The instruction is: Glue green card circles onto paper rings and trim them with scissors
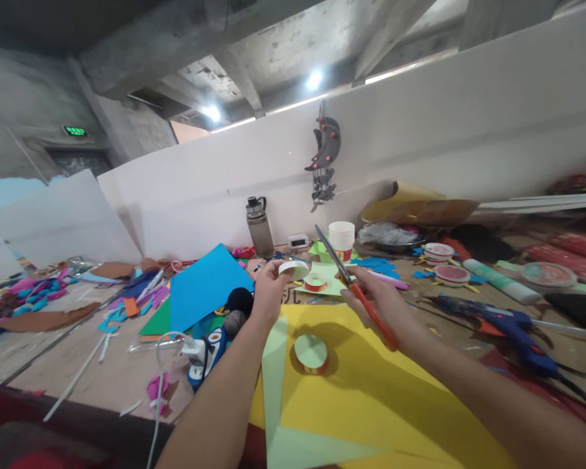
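Pinched in my left hand (269, 281) is a pale, round cut piece (293, 268), perhaps a strip or ring from a paper cup. My right hand (378, 301) grips scissors (333, 253) with orange-red handles, their blades pointing up and away, just right of that piece. Below and between both hands, a short round piece (311, 352) with a light green top and a red-orange side rests on yellow paper (356, 397). Farther back, a cut cup bottom (315, 281) with a red band lies on light green paper. White paper cups (342, 240) stand behind the scissors.
At right lies a blue glue gun (510, 329) with a trailing cord. A blue power strip (207, 358) with a white plug is left of my forearm. Blue paper (208, 286), a grey bottle (259, 228) and decorated discs (452, 275) are on the table. A white partition (200, 208) rises behind.
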A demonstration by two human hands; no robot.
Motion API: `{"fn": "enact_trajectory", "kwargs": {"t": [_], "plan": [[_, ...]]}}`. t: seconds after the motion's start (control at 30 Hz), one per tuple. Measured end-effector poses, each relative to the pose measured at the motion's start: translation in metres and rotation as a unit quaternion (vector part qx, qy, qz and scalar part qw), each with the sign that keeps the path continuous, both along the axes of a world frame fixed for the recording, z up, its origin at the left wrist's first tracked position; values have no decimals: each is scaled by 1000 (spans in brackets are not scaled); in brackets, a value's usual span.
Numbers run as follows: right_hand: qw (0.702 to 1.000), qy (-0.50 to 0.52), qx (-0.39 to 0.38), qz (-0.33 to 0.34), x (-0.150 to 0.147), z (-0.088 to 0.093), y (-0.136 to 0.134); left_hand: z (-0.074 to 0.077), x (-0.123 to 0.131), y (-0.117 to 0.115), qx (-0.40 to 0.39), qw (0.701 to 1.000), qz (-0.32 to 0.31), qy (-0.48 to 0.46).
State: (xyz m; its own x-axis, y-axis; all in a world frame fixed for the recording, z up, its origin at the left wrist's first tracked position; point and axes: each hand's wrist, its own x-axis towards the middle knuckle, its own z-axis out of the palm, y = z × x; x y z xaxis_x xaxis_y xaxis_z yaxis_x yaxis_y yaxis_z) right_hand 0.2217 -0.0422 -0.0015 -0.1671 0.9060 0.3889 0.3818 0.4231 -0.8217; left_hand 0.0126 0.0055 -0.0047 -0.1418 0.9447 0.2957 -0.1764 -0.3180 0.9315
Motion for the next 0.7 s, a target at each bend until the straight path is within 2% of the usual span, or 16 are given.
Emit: {"fn": "enact_trajectory", "kwargs": {"t": [0.17, 0.3, 0.47, 0.7], "plan": [[997, 53, -51, 18, -2, -4, 4, -2, 6, -4, -3, 999, -21, 39], [993, 77, -61, 66, -3, -1, -3, 2, 6, -9, 29, 996, 29, 76], [992, 29, -94, 81, -2, 8, -14, 11, 5, -17, 106, 983, 106, 109], [979, -18, -162, 124, -6, 13, -22, 6, 3, -17, 124, 982, 110, 89]]}}
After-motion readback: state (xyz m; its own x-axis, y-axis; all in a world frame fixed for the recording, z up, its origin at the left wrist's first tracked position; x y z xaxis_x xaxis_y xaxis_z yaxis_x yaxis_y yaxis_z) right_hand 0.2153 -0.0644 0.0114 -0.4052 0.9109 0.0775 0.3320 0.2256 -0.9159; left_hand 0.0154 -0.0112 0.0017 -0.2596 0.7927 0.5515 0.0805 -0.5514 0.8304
